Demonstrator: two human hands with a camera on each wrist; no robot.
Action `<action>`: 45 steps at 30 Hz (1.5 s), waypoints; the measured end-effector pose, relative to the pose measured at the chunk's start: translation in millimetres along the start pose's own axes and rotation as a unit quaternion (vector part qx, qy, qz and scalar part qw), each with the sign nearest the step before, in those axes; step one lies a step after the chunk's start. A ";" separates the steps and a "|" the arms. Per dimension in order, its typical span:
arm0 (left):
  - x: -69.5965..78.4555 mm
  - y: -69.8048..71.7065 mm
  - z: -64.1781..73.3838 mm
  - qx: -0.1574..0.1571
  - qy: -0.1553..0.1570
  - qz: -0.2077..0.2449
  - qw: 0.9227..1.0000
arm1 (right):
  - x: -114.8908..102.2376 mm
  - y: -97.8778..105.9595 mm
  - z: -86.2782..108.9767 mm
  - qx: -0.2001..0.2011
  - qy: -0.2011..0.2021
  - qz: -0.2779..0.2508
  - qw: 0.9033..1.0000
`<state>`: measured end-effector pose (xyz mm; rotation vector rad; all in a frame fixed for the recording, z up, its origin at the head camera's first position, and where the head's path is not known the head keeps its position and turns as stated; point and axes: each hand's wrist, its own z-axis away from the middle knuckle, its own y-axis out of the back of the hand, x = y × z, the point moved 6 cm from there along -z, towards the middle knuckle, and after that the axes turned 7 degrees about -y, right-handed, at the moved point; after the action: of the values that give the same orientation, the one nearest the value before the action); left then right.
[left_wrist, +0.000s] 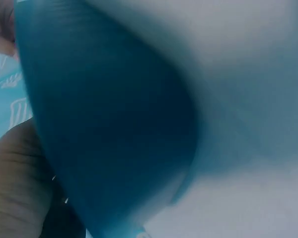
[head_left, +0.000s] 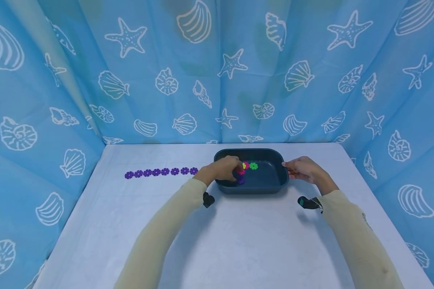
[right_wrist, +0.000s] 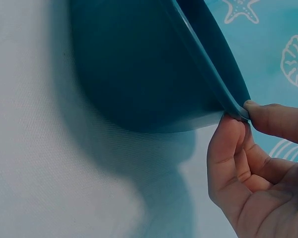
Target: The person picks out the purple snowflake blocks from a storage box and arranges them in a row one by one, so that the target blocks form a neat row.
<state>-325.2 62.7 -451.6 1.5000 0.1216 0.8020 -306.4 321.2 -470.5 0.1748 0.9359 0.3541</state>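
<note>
A dark blue-grey plastic tray (head_left: 264,184) with a raised rim stands on the table. My right hand (head_left: 304,168) pinches its right rim between thumb and fingers, plain in the right wrist view, where the thumb (right_wrist: 273,120) lies over the rim. My left hand (head_left: 224,167) reaches over the left rim into the tray, fingers bent downward. Beside its fingertips are a purple flower-shaped disc (head_left: 240,180), pink discs (head_left: 241,172) and a yellow one (head_left: 244,165). A green disc (head_left: 253,165) lies farther right. I cannot tell whether the left fingers grip a disc.
Several purple flower-shaped discs (head_left: 165,171) form a row on the white table (head_left: 238,241), left of the tray. A blue curtain (head_left: 202,72) with shell and starfish prints hangs behind the table and along both sides. Black wrist devices (head_left: 309,202) hang below the sleeves.
</note>
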 end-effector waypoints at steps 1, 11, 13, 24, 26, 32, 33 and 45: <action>1.6 -2.3 -1.8 -0.002 -0.002 -0.007 1.000 | -0.1 0.0 0.1 0.000 0.001 0.000 1.000; 8.5 -21.6 -12.9 -0.029 0.004 0.001 1.000 | 1.5 0.1 -2.2 -0.001 0.001 -0.012 1.000; 8.5 -22.1 -13.4 -0.024 0.007 0.007 1.000 | 1.6 0.6 -1.9 -0.001 0.003 -0.011 1.000; 7.8 -25.4 -17.5 -0.004 0.008 -0.017 1.000 | 1.7 1.2 -2.2 0.007 0.002 -0.012 1.000; 9.4 -26.8 -18.5 -0.005 -0.001 -0.040 0.999 | 2.0 1.4 -2.5 0.008 0.004 -0.011 1.000; 11.4 -29.8 -19.8 -0.003 -0.012 -0.080 0.997 | 2.8 1.1 -2.6 0.004 0.006 -0.010 1.000; 11.3 -29.8 -19.7 -0.001 -0.011 -0.079 0.997 | 2.7 1.1 -2.6 0.003 0.006 -0.009 1.000; 8.6 -19.0 -17.8 0.046 -0.014 -0.001 0.999 | 1.5 0.4 -0.7 -0.002 0.009 -0.005 1.000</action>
<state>-320.9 84.6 -467.5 1.5969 0.1403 0.7836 -306.2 322.1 -471.9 0.1642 0.9528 0.3480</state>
